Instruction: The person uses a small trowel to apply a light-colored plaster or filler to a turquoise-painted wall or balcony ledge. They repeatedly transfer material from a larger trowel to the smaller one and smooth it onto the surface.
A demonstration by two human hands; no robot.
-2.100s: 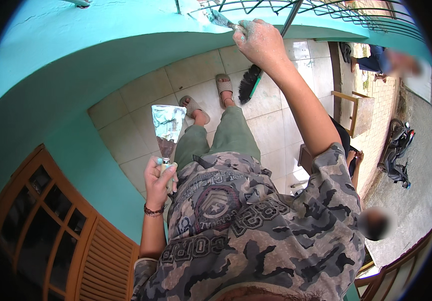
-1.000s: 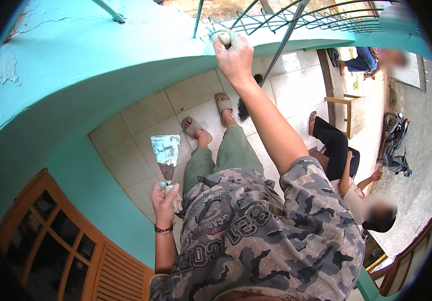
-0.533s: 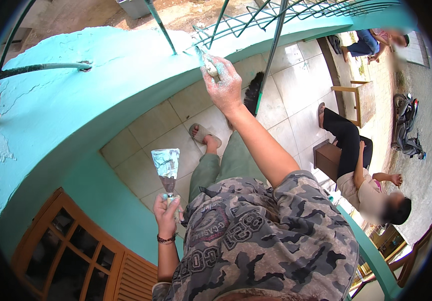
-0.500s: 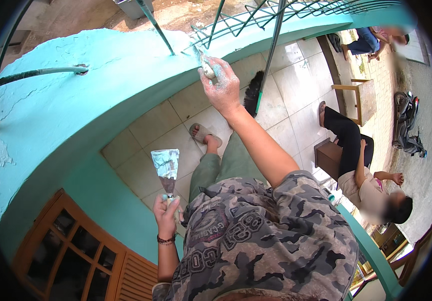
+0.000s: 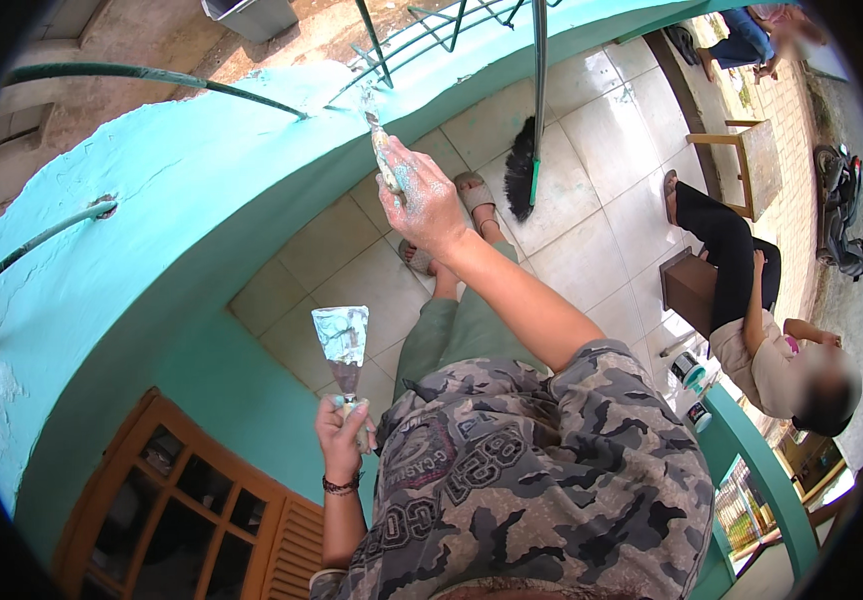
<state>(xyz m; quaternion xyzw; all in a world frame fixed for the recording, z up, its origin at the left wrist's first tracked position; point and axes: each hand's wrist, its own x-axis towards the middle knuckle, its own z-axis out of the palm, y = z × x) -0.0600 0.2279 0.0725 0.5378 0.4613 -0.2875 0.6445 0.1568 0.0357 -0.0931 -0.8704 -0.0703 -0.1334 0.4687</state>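
My right hand (image 5: 421, 205), dusted with pale paint, is closed round the handle of a narrow putty knife (image 5: 379, 145). Its tip meets the top of a turquoise wall (image 5: 181, 170), beside a bent green metal bar. Lower down, my left hand (image 5: 343, 438) grips a wide putty knife (image 5: 341, 340) by its handle. That blade points up and away from me, smeared with white and turquoise filler. Cracks and flaking paint show along the wall, and the plaster by the narrow blade looks rough.
Green metal bars (image 5: 151, 72) stick out of the wall top. A black-bristled broom (image 5: 523, 170) stands on the tiled floor (image 5: 601, 140). Right of me a seated person (image 5: 761, 360) rests near a wooden chair (image 5: 741, 165). A brown wooden door (image 5: 166, 500) is at lower left.
The view has shifted, so the wall and floor sit lower and further right. My right hand and the narrow knife now appear further left along the wall top. Both knives stay held.
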